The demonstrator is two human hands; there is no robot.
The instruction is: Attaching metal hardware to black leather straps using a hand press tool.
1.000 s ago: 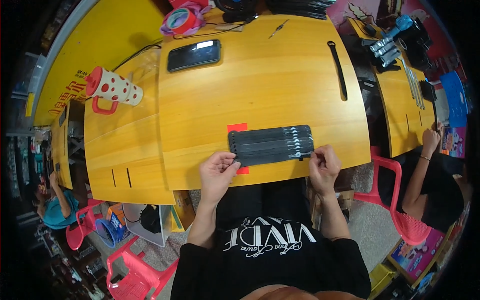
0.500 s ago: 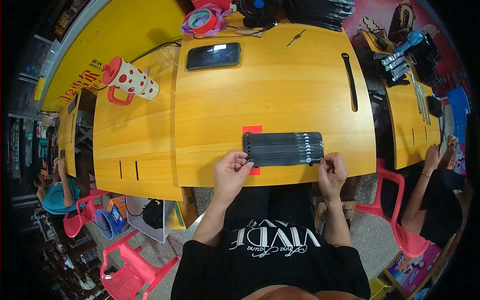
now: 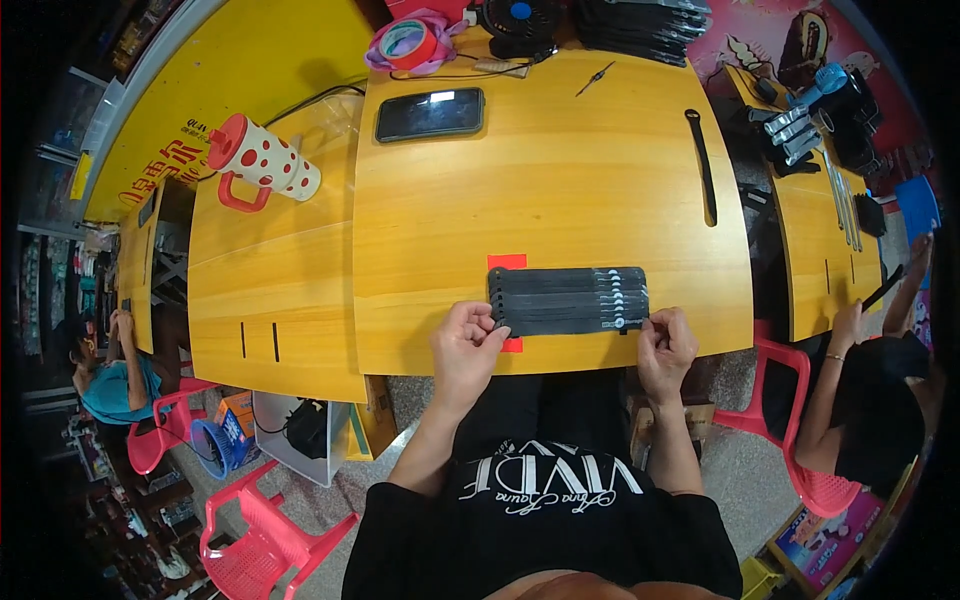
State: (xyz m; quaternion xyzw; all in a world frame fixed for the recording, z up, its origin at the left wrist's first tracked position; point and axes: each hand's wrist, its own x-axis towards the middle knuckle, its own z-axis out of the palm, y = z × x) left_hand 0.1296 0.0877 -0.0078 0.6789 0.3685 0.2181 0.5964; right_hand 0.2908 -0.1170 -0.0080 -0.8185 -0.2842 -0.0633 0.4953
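Observation:
Several black hook-and-loop straps [image 3: 550, 292] lie side by side, overlapping in a flat row near the table's front edge. Each has a small hole at its left end and a white mark toward its right end. My left hand [image 3: 465, 355] pinches the left end of the nearest strap. The right end of that same strap is between the thumb and fingers of my right hand [image 3: 668, 355]. Red tape [image 3: 507, 261] sticks out behind the row at its left, and another bit of red tape [image 3: 513, 345] shows in front.
A phone [image 3: 430, 114], a single black strap [image 3: 703, 168] and a thin dark tool [image 3: 595, 78] lie farther back on the table [image 3: 420, 230]. A dotted tumbler [image 3: 265, 165] stands left. Tape roll [image 3: 408, 45], fan [image 3: 515, 15] and strap stack [image 3: 645, 30] line the back. Other people sit at both sides.
The nearest strap now lies closer against the row, its white mark turned more into view. My hands have barely moved. The person at right has raised a black strap.

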